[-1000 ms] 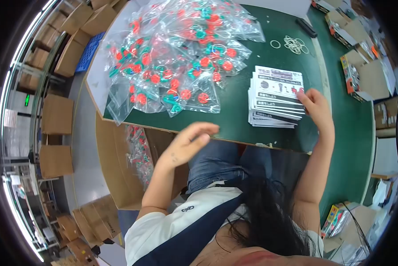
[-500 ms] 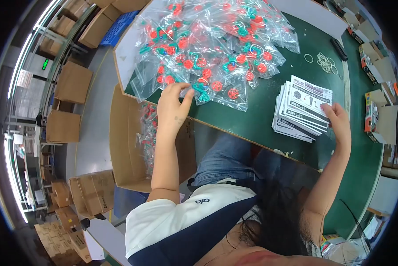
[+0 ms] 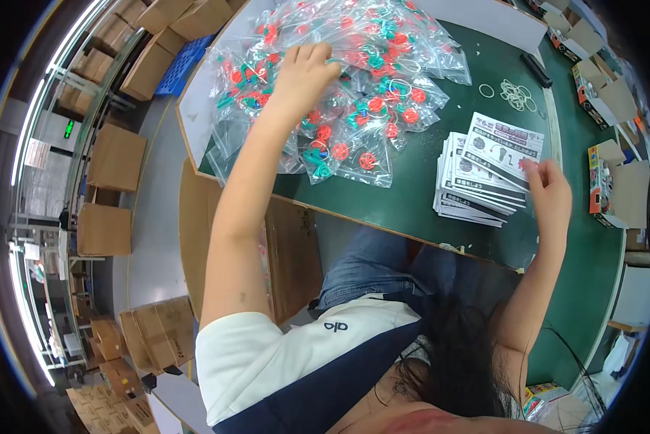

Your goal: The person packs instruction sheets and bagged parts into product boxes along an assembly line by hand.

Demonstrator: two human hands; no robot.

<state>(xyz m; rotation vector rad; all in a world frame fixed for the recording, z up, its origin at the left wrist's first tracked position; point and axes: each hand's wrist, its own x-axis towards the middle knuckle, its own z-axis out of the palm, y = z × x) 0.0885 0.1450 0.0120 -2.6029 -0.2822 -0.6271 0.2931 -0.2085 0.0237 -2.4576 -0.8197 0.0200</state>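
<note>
A heap of clear plastic bags [image 3: 368,163] with red and green parts covers the far left of the green table. My left hand [image 3: 308,71] reaches over the heap with its fingers bent down onto the bags; its fingertips are hidden, so I cannot see whether it grips one. To the right lies a stack of printed leaflets [image 3: 470,206]. My right hand [image 3: 547,177] pinches the right edge of the top leaflet [image 3: 502,145], which is turned slightly away from the leaflets under it.
Rubber bands [image 3: 517,95] and a black object [image 3: 535,70] lie beyond the stack. An open cardboard box [image 3: 293,253] stands below the table's front edge. Small open boxes [image 3: 606,184] line the right side, and cartons [image 3: 115,155] stand at the left.
My left hand has moved from the near edge of the bags farther over the heap. The top leaflet has shifted and tilted in my right hand's fingers.
</note>
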